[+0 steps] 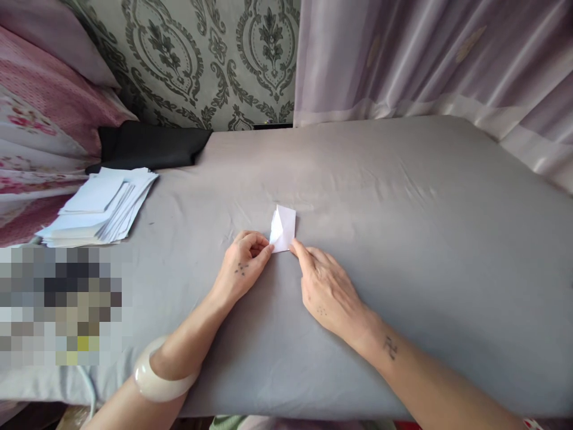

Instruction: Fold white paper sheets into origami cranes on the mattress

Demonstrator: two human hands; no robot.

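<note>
Nearest to me, a pale bangle (pixel 154 387) circles the left forearm at the lower left of the frame, and I follow that arm up to the left hand (pixel 242 260) at the centre. Its thumb and curled forefinger meet at the paper's lower-left corner, and from my end that looks like a closed, light pinch! Over to the right hand (pixel 329 283): the forefinger reaches the lower-right corner, but the thumb is mostly hidden, so I can't tell whether it grips or simply presses. And between them sits the small folded paper (pixel 286 230), mid-frame on the grey cover (pixel 403 257). How far along are we? Some folding is done, I judge: slanting creases run over it and one flap catches the light. That flap may not lie quite flat, so some pressing seems left; whether more folds remain, I can't read from here. Farther out, a loose stack of white sheets (pixel 96 209) waits at left, with a dark cloth (pixel 156 146) just behind it, and at the very back hang lilac curtains (pixel 380 60) beside the patterned wall (pixel 215 54).
</note>
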